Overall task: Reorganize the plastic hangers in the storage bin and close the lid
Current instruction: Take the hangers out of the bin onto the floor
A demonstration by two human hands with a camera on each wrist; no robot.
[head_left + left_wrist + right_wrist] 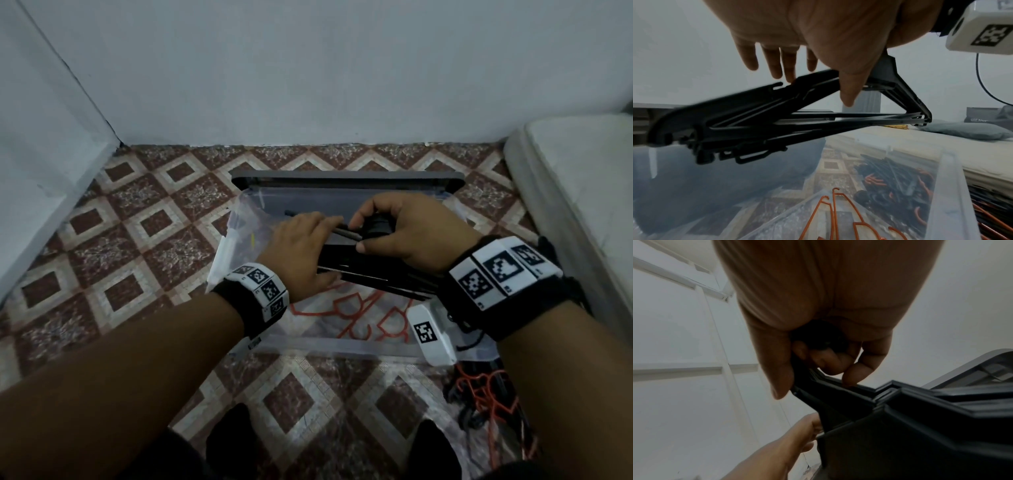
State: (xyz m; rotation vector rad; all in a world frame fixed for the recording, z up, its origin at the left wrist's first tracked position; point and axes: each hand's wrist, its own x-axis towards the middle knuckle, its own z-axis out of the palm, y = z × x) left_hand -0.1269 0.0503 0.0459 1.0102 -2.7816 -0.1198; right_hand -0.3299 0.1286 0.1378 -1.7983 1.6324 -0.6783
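A bundle of black plastic hangers (370,274) (756,123) (900,418) hangs level above the clear storage bin (325,346) (949,186). My right hand (394,233) (818,353) grips the bundle at its hooks, fingers curled round them. My left hand (301,246) (813,65) lies over the bundle's left arm and holds it between the thumb on the near side and nearly straight fingers on the far edge. Orange hangers (346,311) (838,216) lie flat on the bin's bottom. The dark grey lid (342,178) (982,366) stands behind the bin.
A loose pile of black and orange hangers (486,394) (890,178) lies on the tiled floor right of the bin. A pale mattress (582,188) (900,142) runs along the right. White walls close off the far and left sides. My dark-clad feet (233,435) are near the bin's front.
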